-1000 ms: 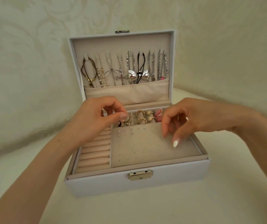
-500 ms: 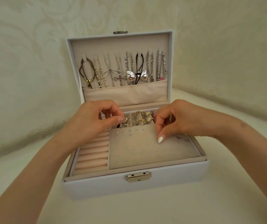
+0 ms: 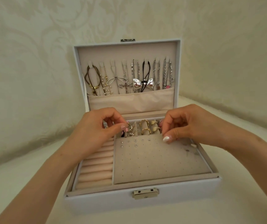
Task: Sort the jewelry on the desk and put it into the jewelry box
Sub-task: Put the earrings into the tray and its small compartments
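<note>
The white jewelry box [image 3: 178, 196] stands open in front of me, with necklaces [image 3: 129, 76] hanging inside its raised lid. Several stud earrings [image 3: 135, 140] sit in the grey earring pad [image 3: 158, 162]. Gold rings [image 3: 144, 126] fill the back compartments. My left hand [image 3: 95, 131] hovers over the back left compartments, thumb and forefinger pinching a small sparkly earring [image 3: 129, 127]. My right hand [image 3: 187, 125] is at the pad's back right edge with its fingers curled in a pinch. What it pinches is too small to make out.
Pink ring rolls [image 3: 95, 168] fill the tray's left side. A metal clasp [image 3: 145, 193] sits on the box front. The box rests on a cream surface [image 3: 32, 175], with a patterned wall close behind and to both sides.
Both hands have drawn back toward the rear compartments. The right hand moved from the middle of the pad to its back right edge. The left hand edged slightly forward over the compartments.
</note>
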`<state>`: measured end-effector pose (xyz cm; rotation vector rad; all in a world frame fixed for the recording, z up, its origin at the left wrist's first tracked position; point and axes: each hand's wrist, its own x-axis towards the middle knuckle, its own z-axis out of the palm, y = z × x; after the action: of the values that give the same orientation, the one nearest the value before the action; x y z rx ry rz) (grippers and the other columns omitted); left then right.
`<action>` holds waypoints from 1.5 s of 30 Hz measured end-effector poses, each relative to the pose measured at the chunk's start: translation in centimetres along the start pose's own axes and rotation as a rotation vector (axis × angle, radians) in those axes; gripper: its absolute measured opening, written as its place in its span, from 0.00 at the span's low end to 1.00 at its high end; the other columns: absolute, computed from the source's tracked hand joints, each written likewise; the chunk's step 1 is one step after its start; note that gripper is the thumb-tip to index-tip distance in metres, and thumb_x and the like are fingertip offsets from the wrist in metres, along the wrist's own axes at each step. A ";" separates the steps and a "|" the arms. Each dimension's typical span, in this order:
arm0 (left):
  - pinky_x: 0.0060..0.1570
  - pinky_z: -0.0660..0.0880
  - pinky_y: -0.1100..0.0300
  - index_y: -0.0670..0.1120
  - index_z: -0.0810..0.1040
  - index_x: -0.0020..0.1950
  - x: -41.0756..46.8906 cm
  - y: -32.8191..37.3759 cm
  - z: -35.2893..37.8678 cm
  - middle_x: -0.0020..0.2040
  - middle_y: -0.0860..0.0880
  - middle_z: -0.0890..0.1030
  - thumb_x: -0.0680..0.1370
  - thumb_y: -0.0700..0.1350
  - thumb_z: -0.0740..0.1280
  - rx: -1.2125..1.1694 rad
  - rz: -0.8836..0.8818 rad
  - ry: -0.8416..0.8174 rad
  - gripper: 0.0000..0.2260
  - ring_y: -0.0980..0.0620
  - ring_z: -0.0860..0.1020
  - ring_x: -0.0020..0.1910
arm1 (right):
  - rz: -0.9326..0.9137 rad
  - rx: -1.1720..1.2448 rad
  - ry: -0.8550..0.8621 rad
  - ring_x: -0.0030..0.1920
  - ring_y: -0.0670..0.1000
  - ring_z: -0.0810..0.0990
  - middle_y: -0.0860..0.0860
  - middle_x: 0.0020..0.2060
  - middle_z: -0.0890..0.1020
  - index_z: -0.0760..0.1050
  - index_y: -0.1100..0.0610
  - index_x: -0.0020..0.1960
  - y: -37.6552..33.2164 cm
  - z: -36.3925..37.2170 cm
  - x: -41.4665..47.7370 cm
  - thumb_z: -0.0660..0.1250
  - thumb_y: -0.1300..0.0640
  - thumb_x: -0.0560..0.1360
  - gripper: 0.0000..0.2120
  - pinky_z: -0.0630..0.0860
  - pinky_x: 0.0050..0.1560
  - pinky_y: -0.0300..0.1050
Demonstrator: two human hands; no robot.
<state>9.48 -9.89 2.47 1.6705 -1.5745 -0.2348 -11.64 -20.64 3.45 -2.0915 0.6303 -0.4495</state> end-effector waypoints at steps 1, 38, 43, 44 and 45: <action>0.33 0.66 0.75 0.52 0.79 0.35 0.0 0.0 0.1 0.29 0.63 0.77 0.71 0.42 0.71 -0.001 -0.003 0.014 0.07 0.64 0.72 0.30 | -0.003 0.011 0.004 0.35 0.46 0.82 0.56 0.35 0.84 0.80 0.56 0.36 0.0 0.0 0.0 0.75 0.65 0.65 0.06 0.77 0.39 0.34; 0.38 0.68 0.71 0.49 0.81 0.38 2.0 2.9 4.0 0.37 0.56 0.79 0.69 0.42 0.74 0.181 0.160 -0.228 0.04 0.58 0.75 0.40 | -0.028 0.053 0.257 0.34 0.48 0.80 0.55 0.33 0.83 0.80 0.54 0.35 1.7 0.7 1.4 0.76 0.65 0.66 0.09 0.81 0.44 0.45; 0.37 0.67 0.74 0.49 0.81 0.38 1.9 2.8 3.9 0.36 0.57 0.79 0.69 0.42 0.74 0.179 0.172 -0.233 0.04 0.61 0.75 0.38 | -0.027 0.056 0.258 0.33 0.46 0.80 0.51 0.30 0.82 0.79 0.53 0.34 1.9 0.7 1.5 0.76 0.66 0.66 0.10 0.81 0.42 0.42; 0.37 0.67 0.75 0.49 0.81 0.38 1.9 2.7 3.8 0.35 0.57 0.78 0.69 0.42 0.74 0.180 0.174 -0.234 0.04 0.62 0.75 0.38 | -0.028 0.057 0.257 0.33 0.46 0.80 0.50 0.30 0.81 0.79 0.54 0.35 1.9 0.7 1.5 0.76 0.66 0.66 0.10 0.81 0.41 0.41; 0.37 0.66 0.75 0.50 0.81 0.37 2.0 2.6 3.8 0.35 0.57 0.78 0.69 0.42 0.74 0.187 0.180 -0.231 0.05 0.62 0.74 0.37 | -0.029 0.058 0.256 0.33 0.45 0.80 0.50 0.30 0.81 0.79 0.54 0.35 1.9 0.7 1.5 0.76 0.66 0.66 0.09 0.80 0.41 0.40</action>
<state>5.55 -12.97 2.46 1.6757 -1.9604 -0.1981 -10.55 -21.99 1.60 -2.0068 0.7265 -0.7516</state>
